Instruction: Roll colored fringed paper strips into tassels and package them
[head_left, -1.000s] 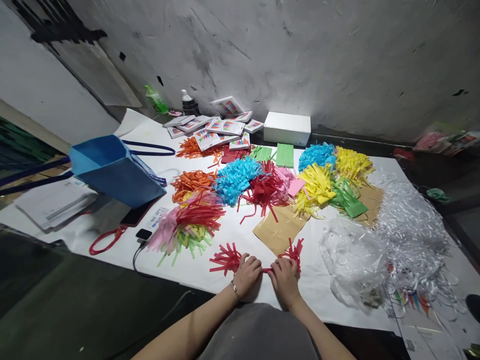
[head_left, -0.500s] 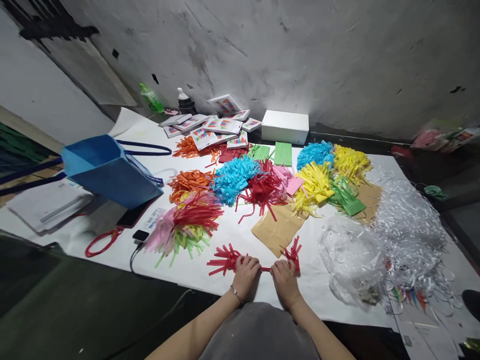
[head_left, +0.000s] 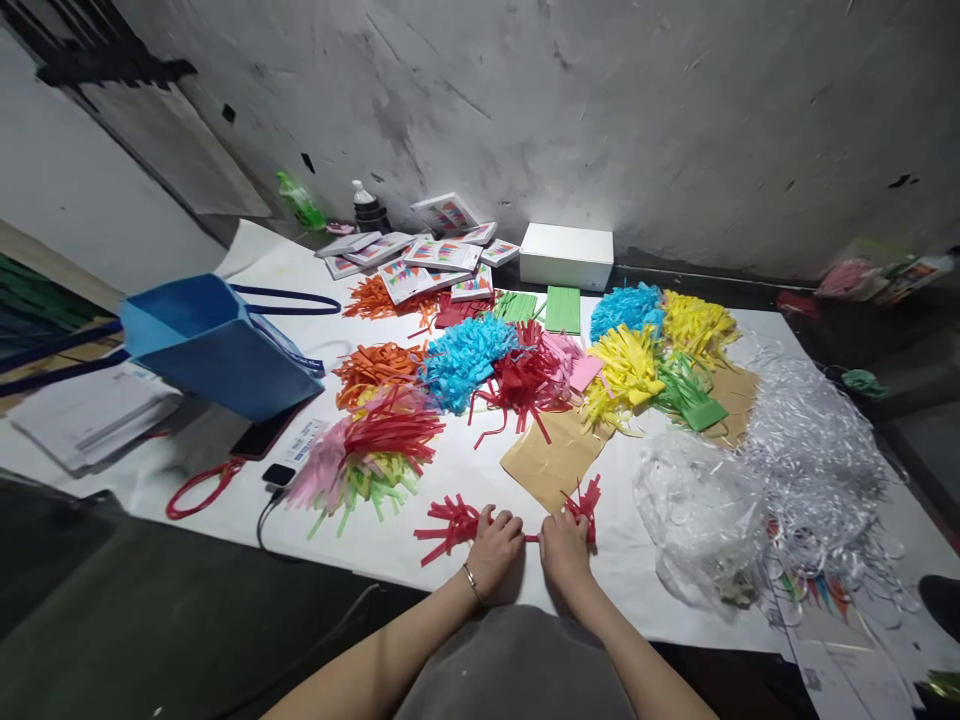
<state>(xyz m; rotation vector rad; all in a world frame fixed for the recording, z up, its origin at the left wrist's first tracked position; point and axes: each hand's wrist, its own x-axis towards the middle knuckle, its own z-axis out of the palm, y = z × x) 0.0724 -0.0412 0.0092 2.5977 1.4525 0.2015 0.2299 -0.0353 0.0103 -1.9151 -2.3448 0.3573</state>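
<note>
Red fringed paper-looking tassel [head_left: 448, 528] lies at the near edge of the white-covered table [head_left: 469, 470]; left hand [head_left: 495, 548] and right hand [head_left: 564, 548] curled tightly onto its narrow middle, short span bare between. Probably light, floppy, easily torn; best held by the middle, not the strips. Blue open-topped bag [head_left: 217, 350]: contents not visible. White rectangular box [head_left: 566, 262]: looks closed.
</note>
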